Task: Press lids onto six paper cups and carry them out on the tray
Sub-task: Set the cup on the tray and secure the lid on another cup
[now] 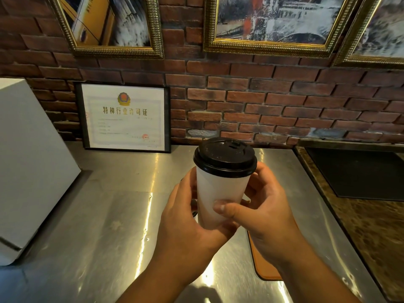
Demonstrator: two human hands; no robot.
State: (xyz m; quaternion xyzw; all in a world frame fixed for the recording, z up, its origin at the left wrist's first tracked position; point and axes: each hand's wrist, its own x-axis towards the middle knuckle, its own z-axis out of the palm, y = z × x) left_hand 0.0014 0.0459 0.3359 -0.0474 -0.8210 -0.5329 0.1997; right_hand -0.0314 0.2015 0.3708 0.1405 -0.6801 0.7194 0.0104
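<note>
White box (32, 167) sits at the left edge of the steel counter (109, 193); a framed certificate (124, 117) leans on the brick wall at the back edge. Mid-counter we hold the paper cup (220, 200) upright, off the surface. Our left hand (185, 217) wraps its lower wall, and our right hand (262, 211) curls round w/ thumb across the front. Cup's plain white, black lid (225, 158) seated level on the rim. An orange-brown board (264, 267) shows under our right wrist, and a dark mat (360, 171) lies by the right edge.

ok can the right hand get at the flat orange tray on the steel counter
Probably yes: the right hand hovers just over the flat orange tray, nothing between, though it grips the white paper cup.
</note>
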